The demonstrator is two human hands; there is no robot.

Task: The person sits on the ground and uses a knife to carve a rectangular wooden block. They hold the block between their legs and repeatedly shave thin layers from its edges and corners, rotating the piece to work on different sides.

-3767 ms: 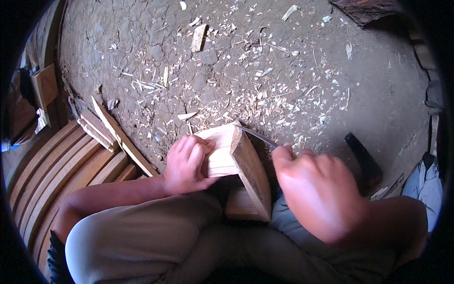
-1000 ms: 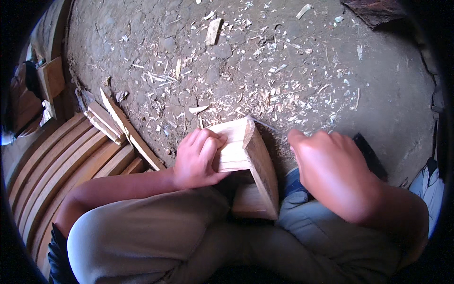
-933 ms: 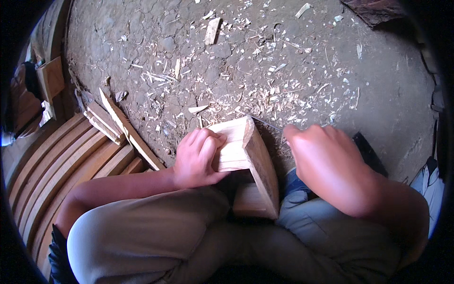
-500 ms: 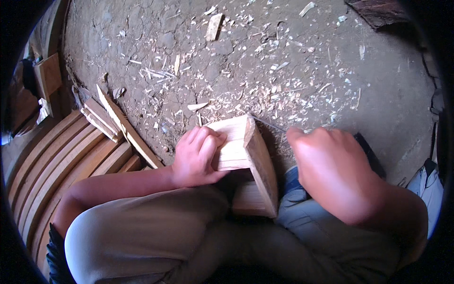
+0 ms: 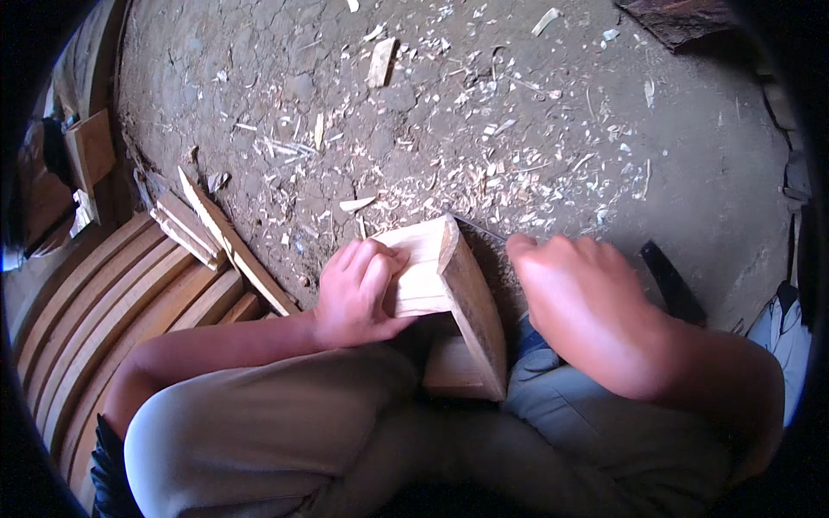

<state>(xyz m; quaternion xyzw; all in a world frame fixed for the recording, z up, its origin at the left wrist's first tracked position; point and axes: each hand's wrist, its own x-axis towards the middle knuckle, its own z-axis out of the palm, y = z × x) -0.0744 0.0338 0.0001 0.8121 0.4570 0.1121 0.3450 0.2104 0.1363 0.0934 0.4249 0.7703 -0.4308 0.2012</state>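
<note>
A pale wooden piece [image 5: 423, 259], made of boards meeting at an angle with a hollow beneath, stands between my knees. Its right-hand board [image 5: 477, 311] slopes down toward me. My left hand [image 5: 358, 289] grips the top board from the left, fingers curled over its face. In my right hand [image 5: 583, 289], closed in a fist, is a thin metal tool [image 5: 482, 227]; its narrow shaft reaches the far top corner of the wood. The handle is hidden inside the fist, and I cannot make out the tool's exact kind.
Several curved wooden pieces [image 5: 112, 298] are stacked at the left, with a pointed wood strip [image 5: 233, 237] beside them. Shavings and a small offcut [image 5: 381, 62] litter the dirt floor [image 5: 259, 52]. A black flat object [image 5: 672, 283] lies beyond my right wrist. Dark wood [image 5: 678, 19] sits at the far right.
My right hand has shifted slightly left, toward the wooden piece, uncovering more of the black object. My left hand keeps its hold. The whole view has moved a little.
</note>
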